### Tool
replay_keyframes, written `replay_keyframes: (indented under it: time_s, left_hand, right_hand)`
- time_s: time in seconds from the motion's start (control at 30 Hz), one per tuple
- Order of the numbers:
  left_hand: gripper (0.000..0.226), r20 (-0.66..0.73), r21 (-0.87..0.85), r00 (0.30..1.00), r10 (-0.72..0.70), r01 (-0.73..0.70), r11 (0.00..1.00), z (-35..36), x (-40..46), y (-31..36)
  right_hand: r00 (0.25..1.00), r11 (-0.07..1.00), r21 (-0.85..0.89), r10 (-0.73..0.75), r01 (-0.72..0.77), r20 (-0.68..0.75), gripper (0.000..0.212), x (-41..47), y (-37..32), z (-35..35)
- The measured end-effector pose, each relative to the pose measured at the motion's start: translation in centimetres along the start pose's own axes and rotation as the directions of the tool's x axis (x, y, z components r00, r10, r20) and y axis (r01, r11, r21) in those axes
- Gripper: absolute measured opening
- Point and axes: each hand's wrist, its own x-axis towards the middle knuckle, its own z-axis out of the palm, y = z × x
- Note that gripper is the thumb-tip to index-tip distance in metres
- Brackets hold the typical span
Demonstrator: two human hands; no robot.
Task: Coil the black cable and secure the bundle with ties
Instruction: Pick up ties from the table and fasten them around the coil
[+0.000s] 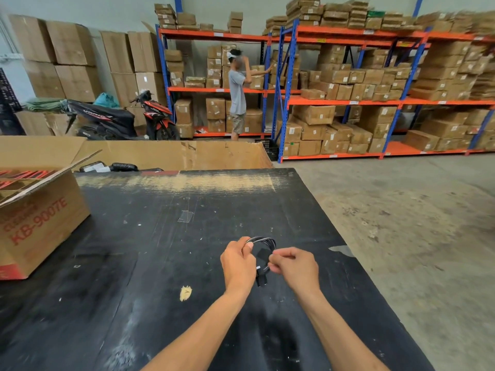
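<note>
A small coil of black cable (263, 241) is held just above the black table (160, 250), in the lower middle of the head view. My left hand (237, 263) grips the coil's left side, thumb on top of the loops. My right hand (293, 265) pinches the coil's right side between thumb and fingers. A black plug end (261, 279) hangs down between the two hands. I cannot tell whether a tie is in my right fingers.
An open cardboard box (40, 223) marked KB-9007E stands on the table's left. A larger cardboard bin (174, 156) sits behind the table. Concrete floor lies to the right. A person stands at the far shelving (294, 100) beside a parked scooter (120, 121).
</note>
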Motion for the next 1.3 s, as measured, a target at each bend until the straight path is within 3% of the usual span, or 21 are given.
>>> replay_keyframes:
  time_s: [0.17,0.27,0.43,0.67,0.73,0.8,0.9,1.0,1.1,1.23,1.3]
  left_hand:
    - [0.022,0.022,-0.052,0.994,0.109,-0.108,0.993,0.3,-1.4,0.6]
    - [0.025,0.05,-0.135,0.993,0.104,-0.097,0.986,0.5,-2.5,1.1]
    - [0.018,0.064,-0.213,0.996,0.07,-0.055,0.976,0.5,-2.3,1.1]
    - [0.018,0.013,-0.227,0.993,0.119,-0.113,0.967,-0.9,-1.6,1.5]
    - [0.018,-0.009,-0.211,0.993,0.118,-0.118,0.97,-1.4,-1.3,1.2]
    - [0.017,-0.012,-0.179,0.992,0.124,-0.124,0.976,-1.8,-0.8,1.0]
    - [0.017,0.01,-0.157,0.993,0.117,-0.114,0.981,-2.2,-0.6,0.6]
    - [0.017,0.029,-0.144,0.989,0.142,-0.136,0.98,-2.1,-0.9,0.3]
    - [0.018,0.06,-0.138,0.985,0.163,-0.153,0.978,-2.1,-1.3,0.0]
    - [0.019,0.098,-0.141,0.973,0.21,-0.195,0.971,-2.0,-1.7,0.0]
    - [0.019,0.121,-0.136,0.968,0.222,-0.205,0.969,-1.9,-1.7,-0.1]
  right_hand:
    - [0.99,0.999,0.035,0.042,-0.038,-0.132,0.005,-1.0,-0.4,1.6]
    - [0.982,0.991,0.127,0.055,-0.032,-0.183,0.004,-1.0,-0.4,2.4]
    - [0.986,0.861,0.481,0.161,-0.162,0.043,0.014,-0.8,-0.7,2.4]
    - [0.949,0.77,0.595,0.044,-0.231,0.311,0.026,-0.9,-1.3,1.7]
    - [0.971,0.864,0.49,0.0,-0.121,0.24,0.019,-1.1,-1.4,1.2]
    - [0.986,0.958,0.278,-0.106,0.068,0.125,0.016,-1.4,-1.3,0.7]
    - [0.941,0.943,-0.044,-0.324,0.329,0.094,0.012,-1.4,-1.0,0.2]
    - [0.846,0.796,-0.287,-0.507,0.533,0.166,0.015,-1.1,-0.8,0.1]
    - [0.708,0.579,-0.429,-0.658,0.693,0.257,0.02,-0.2,-0.1,-0.3]
    - [0.517,0.295,-0.57,-0.81,0.767,0.276,0.014,0.9,0.5,-1.2]
    - [0.491,0.251,-0.59,-0.822,0.767,0.289,0.01,1.0,0.3,-1.6]
